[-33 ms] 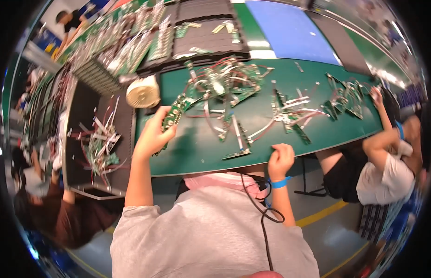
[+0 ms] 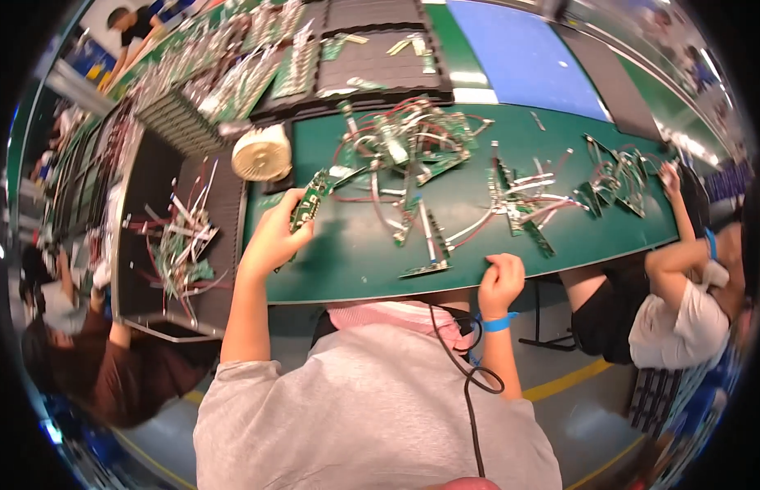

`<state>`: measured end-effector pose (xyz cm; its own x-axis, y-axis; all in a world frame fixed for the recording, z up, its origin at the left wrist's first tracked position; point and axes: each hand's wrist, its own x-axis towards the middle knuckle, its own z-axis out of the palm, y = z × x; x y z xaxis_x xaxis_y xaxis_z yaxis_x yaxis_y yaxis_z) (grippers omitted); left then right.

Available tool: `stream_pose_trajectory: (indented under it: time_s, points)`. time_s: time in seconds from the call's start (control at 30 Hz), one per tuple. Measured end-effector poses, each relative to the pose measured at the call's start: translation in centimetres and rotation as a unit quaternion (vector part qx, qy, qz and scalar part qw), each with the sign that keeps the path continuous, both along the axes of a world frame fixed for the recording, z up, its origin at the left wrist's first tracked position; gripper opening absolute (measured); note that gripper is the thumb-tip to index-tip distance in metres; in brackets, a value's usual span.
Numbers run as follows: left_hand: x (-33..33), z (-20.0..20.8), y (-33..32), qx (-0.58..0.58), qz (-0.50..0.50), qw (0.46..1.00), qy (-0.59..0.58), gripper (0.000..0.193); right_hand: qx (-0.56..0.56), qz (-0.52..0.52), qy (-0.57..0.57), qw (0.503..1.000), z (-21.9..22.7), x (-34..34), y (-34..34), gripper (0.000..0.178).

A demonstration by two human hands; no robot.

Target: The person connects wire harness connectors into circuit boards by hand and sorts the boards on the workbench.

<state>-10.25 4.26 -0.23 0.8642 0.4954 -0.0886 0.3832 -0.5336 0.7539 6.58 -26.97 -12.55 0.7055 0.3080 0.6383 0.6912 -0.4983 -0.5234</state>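
Observation:
My left hand [image 2: 275,237] grips a narrow green circuit board [image 2: 311,201] above the left part of the green table, thumb on one side and fingers on the other. My right hand [image 2: 502,282] is loosely curled at the table's front edge, with nothing visible in it and a blue strap on its wrist. Ahead of the left hand lies a tangled heap of wired circuit boards [image 2: 400,147]. Closer to the right hand are a single board strip [image 2: 426,269] and a smaller cluster of wired boards [image 2: 515,200].
A cream-coloured fan [image 2: 261,155] stands left of the heap. Beside it, an open dark box [image 2: 139,282] holds wired boards. Black trays [image 2: 380,94] and a blue mat [image 2: 527,61] lie at the back. At right, a co-worker's hand [image 2: 669,178] is near another board cluster [image 2: 617,175].
The whole view has shifted slightly, so the table and its things appear a little farther right. Both hands keep their poses, and the left still holds the circuit board.

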Motion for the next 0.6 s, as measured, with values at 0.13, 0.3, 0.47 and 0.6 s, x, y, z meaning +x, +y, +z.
stream_pose_trajectory:
  time_s: [0.13,0.3,0.47,0.6]
  points:
    - [-3.8,-3.6,2.3,0.088,0.062,0.994,0.01,0.042,-0.001,0.021,0.004,1.0,-0.3,-0.1,0.9,0.013]
    - [-5.0,-5.0,2.6,0.145,0.083,0.986,-0.005,0.043,0.013,0.007,0.0,1.0,-0.6,-0.6,1.3,0.012]
    - [-6.7,-7.0,2.5,0.184,0.121,0.974,-0.051,0.044,0.005,0.003,0.011,1.0,-0.3,-0.9,1.1,0.011]
    - [-7.2,-7.4,2.4,0.249,0.154,0.954,-0.06,0.044,-0.002,0.0,0.003,1.0,-0.4,-0.7,1.0,0.012]
